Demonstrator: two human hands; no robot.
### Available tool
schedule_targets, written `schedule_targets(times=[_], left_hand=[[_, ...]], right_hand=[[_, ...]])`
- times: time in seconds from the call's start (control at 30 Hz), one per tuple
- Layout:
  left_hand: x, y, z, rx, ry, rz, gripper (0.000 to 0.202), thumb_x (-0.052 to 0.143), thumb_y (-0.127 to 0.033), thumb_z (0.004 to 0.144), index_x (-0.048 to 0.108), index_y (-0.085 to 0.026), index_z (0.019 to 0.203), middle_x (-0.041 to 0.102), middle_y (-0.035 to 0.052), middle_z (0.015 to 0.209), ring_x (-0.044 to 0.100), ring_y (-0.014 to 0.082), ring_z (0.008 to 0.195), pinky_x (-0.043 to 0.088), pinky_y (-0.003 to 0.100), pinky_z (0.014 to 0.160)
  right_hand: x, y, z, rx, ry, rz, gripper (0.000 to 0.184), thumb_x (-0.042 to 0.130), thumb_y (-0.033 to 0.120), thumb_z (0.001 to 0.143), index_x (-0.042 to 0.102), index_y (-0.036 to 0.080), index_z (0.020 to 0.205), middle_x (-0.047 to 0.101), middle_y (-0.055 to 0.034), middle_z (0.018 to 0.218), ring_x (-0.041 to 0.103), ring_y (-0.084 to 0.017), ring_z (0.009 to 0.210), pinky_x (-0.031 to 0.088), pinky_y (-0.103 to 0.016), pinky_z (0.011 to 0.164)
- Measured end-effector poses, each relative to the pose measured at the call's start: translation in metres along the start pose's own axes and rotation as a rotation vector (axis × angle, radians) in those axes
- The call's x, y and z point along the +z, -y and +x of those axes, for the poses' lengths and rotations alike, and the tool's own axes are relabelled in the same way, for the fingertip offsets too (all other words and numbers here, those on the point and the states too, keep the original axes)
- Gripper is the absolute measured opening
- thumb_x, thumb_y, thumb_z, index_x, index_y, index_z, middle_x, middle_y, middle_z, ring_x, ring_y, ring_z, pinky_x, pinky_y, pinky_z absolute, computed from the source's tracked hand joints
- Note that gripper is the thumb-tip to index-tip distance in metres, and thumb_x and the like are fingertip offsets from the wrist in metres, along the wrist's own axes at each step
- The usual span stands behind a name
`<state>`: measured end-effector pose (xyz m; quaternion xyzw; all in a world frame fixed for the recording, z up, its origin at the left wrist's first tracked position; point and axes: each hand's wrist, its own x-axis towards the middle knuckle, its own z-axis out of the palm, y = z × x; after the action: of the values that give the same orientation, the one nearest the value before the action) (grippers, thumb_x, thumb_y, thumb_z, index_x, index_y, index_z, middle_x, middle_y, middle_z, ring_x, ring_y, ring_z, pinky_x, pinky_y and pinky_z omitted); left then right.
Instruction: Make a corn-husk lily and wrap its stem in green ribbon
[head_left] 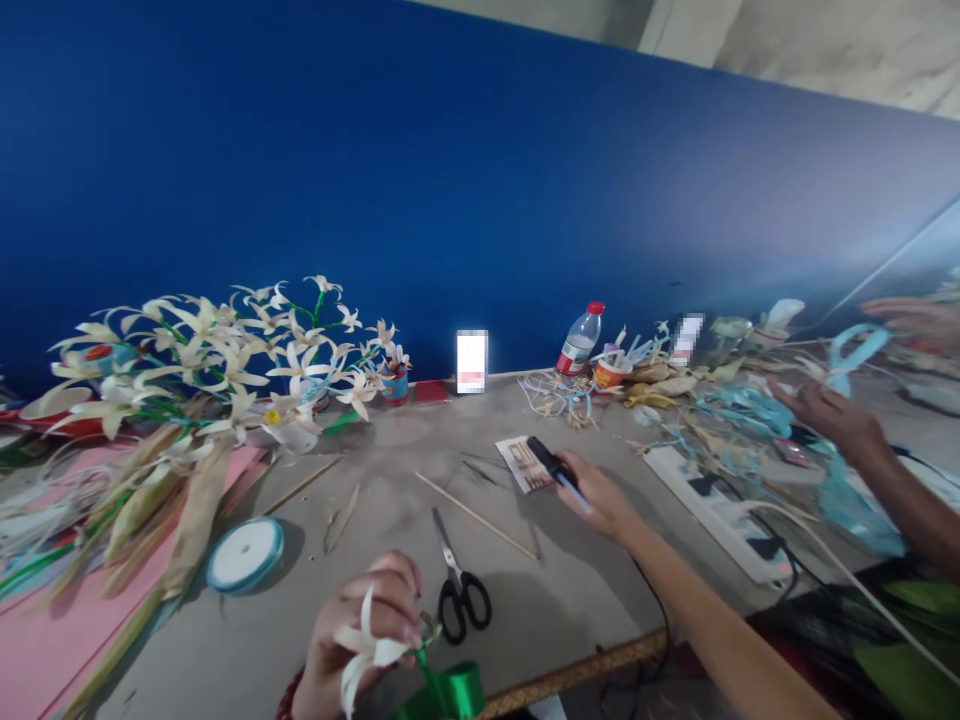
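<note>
My left hand (365,625) is closed near the table's front edge, pinching a small cream petal flower (364,648) with a green-wrapped stem. A roll of green ribbon (448,694) lies just below it. My right hand (600,497) reaches forward over the grey table (420,450) and grips a black tool with a cord (552,463), its tip above a small printed card (523,463). Black-handled scissors (459,585) lie between my two hands. A thin wooden stick (475,515) lies beyond the scissors.
A bunch of finished cream flowers (225,355) stands at the back left over pink sheets (45,640). A white tape roll (245,553) lies front left. A water bottle (580,340), cups, a white power strip (716,510) and another person's hand (829,415) with blue ribbon sit right.
</note>
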<state>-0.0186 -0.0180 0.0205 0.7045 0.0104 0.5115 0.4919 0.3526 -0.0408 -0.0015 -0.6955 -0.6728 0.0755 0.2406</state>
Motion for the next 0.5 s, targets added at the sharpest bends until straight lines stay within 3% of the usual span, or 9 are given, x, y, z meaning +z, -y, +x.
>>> schedule_targets(times=[0.07,0.13,0.27,0.3,0.37,0.5], left_hand=[[0.000,0.000,-0.001,0.005,0.017,0.039,0.014,0.060,-0.033,0.088,0.070,-0.023,0.093,0.066,0.0071,0.067,0.058,0.0210,0.067,0.049,0.040,0.065],[-0.001,0.000,-0.002,0.000,0.025,0.059,0.014,0.061,-0.032,0.088,0.070,-0.024,0.093,0.065,0.0072,0.066,0.058,0.0211,0.068,0.049,0.040,0.065],[-0.003,0.002,-0.005,0.020,0.012,0.033,0.018,0.061,-0.034,0.088,0.071,-0.025,0.100,0.066,0.0078,0.069,0.058,0.0215,0.069,0.049,0.043,0.069],[-0.003,0.003,-0.006,0.029,0.009,0.028,0.019,0.061,-0.034,0.087,0.072,-0.025,0.101,0.067,0.0079,0.070,0.058,0.0215,0.069,0.049,0.043,0.069],[-0.002,0.003,-0.007,0.035,-0.006,0.020,0.020,0.061,-0.033,0.088,0.073,-0.025,0.102,0.066,0.0084,0.071,0.058,0.0213,0.071,0.049,0.042,0.068],[0.002,-0.002,-0.008,0.034,-0.087,0.018,0.018,0.065,-0.035,0.086,0.074,-0.027,0.099,0.065,0.0074,0.072,0.061,0.0214,0.072,0.050,0.040,0.067]], right_hand=[[-0.003,-0.006,0.001,0.028,-0.065,0.099,0.031,0.043,0.031,0.082,0.058,0.017,0.105,0.072,-0.0133,0.097,0.068,-0.027,0.088,0.052,-0.040,0.080],[-0.007,-0.003,-0.003,0.051,-0.096,0.205,0.028,0.038,0.033,0.086,0.059,0.017,0.094,0.072,-0.0113,0.084,0.068,-0.025,0.079,0.054,-0.039,0.075],[-0.016,0.031,-0.023,0.111,-0.093,0.489,0.034,0.030,0.035,0.092,0.057,0.015,0.089,0.066,-0.0073,0.069,0.062,-0.019,0.053,0.052,-0.031,0.053],[-0.017,0.044,-0.030,0.176,-0.085,0.710,0.032,0.035,0.037,0.090,0.058,0.014,0.090,0.066,-0.0080,0.072,0.059,-0.017,0.048,0.049,-0.030,0.048],[-0.017,0.071,-0.044,0.311,-0.007,1.061,0.031,0.046,0.042,0.087,0.060,0.014,0.087,0.065,-0.0056,0.068,0.053,-0.014,0.042,0.045,-0.028,0.044],[-0.008,0.116,-0.075,0.342,0.261,1.278,0.041,0.060,0.052,0.083,0.064,0.012,0.078,0.063,-0.0047,0.065,0.050,-0.011,0.039,0.042,-0.025,0.041]])
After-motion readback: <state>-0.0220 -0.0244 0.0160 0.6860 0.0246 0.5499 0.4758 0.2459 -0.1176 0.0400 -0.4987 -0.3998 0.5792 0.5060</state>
